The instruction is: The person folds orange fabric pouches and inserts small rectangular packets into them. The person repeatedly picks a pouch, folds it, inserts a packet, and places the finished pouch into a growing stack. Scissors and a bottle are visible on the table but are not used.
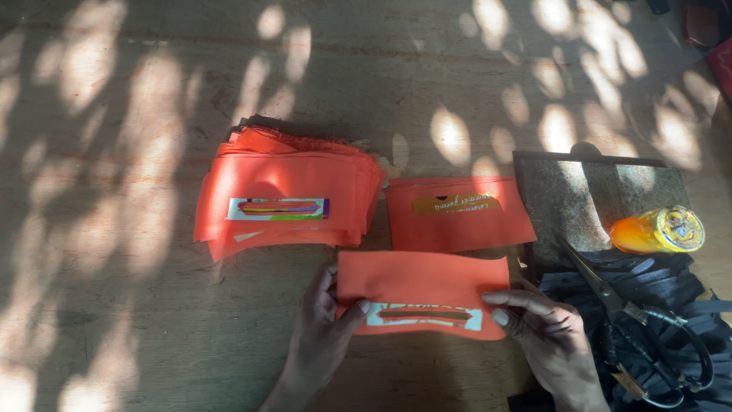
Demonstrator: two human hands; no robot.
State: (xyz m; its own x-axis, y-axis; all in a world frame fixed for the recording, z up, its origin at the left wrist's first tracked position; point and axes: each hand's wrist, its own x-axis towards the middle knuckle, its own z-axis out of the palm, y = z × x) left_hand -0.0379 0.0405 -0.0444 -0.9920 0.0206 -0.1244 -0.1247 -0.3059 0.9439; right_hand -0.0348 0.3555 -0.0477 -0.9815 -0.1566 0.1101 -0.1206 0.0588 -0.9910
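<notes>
An orange fabric piece [422,286] with a striped rectangular label lies flat in front of me. My left hand [324,336] pinches its left edge, thumb on top by the label. On the right, my right hand [545,332] grips the other edge, fingers pressed on the cloth. Just beyond it rests a small pile of orange pieces [457,217] with a yellow label. To the left sits a thick stack of orange pieces [286,191] topped by a multicoloured label.
A grey stone slab [595,194] lies at the right, with an orange plastic bottle [657,230] lying on it. Large scissors [633,320] rest on a heap of black straps [671,286]. The worn wooden surface [114,229] is dappled with sunlight.
</notes>
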